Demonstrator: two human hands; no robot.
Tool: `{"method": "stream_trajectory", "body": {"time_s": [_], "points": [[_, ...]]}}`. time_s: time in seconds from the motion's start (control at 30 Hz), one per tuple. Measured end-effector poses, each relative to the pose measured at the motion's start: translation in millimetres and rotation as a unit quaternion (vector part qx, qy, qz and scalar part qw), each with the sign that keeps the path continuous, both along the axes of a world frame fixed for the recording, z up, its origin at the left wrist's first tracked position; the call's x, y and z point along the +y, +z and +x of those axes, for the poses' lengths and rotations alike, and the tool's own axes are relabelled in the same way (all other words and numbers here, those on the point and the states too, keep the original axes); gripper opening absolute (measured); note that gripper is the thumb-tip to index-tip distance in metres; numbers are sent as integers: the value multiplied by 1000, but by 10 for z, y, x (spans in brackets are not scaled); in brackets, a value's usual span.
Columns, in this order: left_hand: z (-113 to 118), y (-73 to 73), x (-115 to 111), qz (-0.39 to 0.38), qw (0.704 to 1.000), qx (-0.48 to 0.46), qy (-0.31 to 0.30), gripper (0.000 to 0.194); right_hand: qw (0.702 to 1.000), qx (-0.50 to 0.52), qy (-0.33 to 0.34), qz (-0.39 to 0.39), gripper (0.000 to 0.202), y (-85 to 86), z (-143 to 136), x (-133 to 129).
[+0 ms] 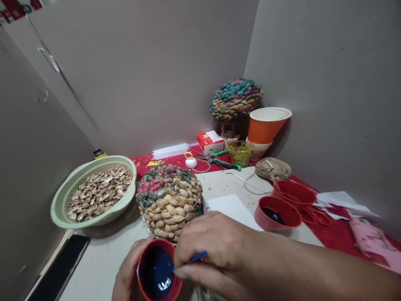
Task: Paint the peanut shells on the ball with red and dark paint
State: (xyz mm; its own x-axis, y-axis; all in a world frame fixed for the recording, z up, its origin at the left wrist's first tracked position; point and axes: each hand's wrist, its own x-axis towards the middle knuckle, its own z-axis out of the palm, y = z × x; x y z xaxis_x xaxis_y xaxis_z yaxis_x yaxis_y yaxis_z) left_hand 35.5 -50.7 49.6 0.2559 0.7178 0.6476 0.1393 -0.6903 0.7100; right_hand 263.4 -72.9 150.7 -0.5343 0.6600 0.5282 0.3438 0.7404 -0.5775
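Note:
My left hand [127, 274] is wrapped round a red cup [141, 263] that holds dark blue liquid. Over the cup's right rim, my right hand [213, 246] pinches a thin blue stick [198, 255]; its lower end is hidden by my fingers and the cup. Just behind the cup sits a dome of peanut shells [171, 205]. Its upper part is coloured red, green and dark blue, while the lower front shells are plain tan. A white sheet of paper [233, 207] lies right of the dome, partly under my right arm.
At left stand a green basin [59, 209] of shells and a black phone [59, 267]. Red cups [263, 221], a twine ball [272, 168] and pliers [227, 164] lie on the right. A coloured peanut-shell tree [236, 100] and orange cup [266, 129] stand by the grey walls.

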Motion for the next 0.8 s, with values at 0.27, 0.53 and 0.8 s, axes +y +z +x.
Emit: {"method": "stream_trajectory", "body": {"time_s": [0.27, 0.53, 0.8], "points": [[-49, -41, 13, -13, 999, -7, -28, 68, 999, 24, -29, 11, 12, 1, 6, -7], [-69, -25, -13, -48, 998, -3, -46, 61, 993, 92, 13, 69, 16, -13, -11, 2], [-56, 38, -23, -67, 997, -11, -41, 62, 1000, 1, 7, 12, 5, 100, 60, -39]]}}
